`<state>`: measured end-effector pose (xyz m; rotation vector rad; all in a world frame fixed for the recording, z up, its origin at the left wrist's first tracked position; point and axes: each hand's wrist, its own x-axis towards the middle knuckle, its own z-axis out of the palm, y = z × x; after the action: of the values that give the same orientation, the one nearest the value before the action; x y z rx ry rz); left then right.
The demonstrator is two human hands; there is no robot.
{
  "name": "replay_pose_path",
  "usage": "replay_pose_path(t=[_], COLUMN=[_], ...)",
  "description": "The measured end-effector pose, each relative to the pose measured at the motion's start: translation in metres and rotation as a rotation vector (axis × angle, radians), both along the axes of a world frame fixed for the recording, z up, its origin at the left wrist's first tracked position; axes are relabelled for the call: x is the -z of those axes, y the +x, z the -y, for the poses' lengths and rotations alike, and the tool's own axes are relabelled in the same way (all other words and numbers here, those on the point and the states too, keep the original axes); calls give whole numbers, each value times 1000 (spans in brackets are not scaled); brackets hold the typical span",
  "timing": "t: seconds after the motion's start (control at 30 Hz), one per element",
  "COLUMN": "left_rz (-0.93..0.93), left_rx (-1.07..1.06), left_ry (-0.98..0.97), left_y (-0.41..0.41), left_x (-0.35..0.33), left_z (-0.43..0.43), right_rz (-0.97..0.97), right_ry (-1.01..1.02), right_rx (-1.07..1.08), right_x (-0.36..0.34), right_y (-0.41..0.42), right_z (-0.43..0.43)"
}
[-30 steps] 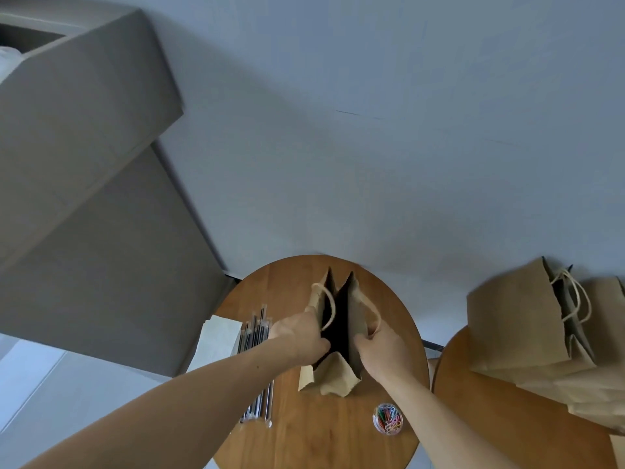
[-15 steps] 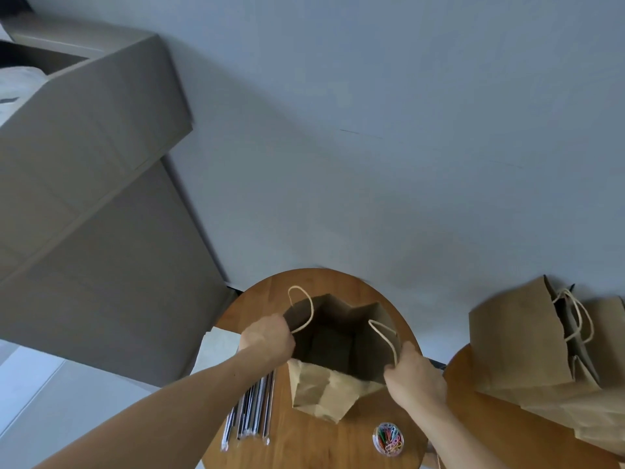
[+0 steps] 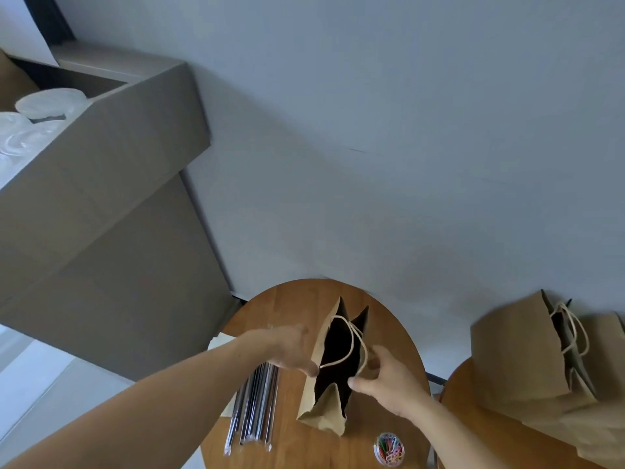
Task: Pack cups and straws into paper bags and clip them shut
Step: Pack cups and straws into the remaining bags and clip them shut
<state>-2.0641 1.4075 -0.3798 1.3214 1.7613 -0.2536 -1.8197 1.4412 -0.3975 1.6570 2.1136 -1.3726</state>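
- Narrowing from a moment ago's wide mouth, the paper bag [image 3: 324, 414] is standing upright mid-counter [image 3: 291, 306], both hands steadying it for loading.
- Right hand [image 3: 389, 377] fingers [image 3: 378, 353] are curling round the right rim and handle.
- Left hand [image 3: 287, 345] is pressing the left wall; I cannot tell its grip.
- Straws [image 3: 257, 407] are lying just left, within reach.

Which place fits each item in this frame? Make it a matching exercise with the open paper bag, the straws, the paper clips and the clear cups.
Items:
1. open paper bag
2. straws
3. tub of paper clips
4. clear cups

Places:
A. in the cardboard box, upper left
B. held between the left hand and the right hand
C. flat on the round table, left of the bag
D. near table edge, right of the bag's base

Pairs: 1-B, 2-C, 3-D, 4-A
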Motion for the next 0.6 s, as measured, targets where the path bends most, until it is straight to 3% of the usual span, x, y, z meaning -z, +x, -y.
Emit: replay_pose_path(t=[0.23,0.43,0.6], left_rz=[-239,-400,-519], left_rx=[53,-32,-134], left_ry=[293,517,669], left_y=[-13,-53,-97], left_x=[-73,-155,-226], left_z=[-22,-25,-1], right_rz=[74,-48,-148], right_ry=[190,469,586], right_rx=[-59,-193,-330], right_x=[-61,-137,-200], right_y=[-15,-76,-150], right_z=[-47,-79,-73])
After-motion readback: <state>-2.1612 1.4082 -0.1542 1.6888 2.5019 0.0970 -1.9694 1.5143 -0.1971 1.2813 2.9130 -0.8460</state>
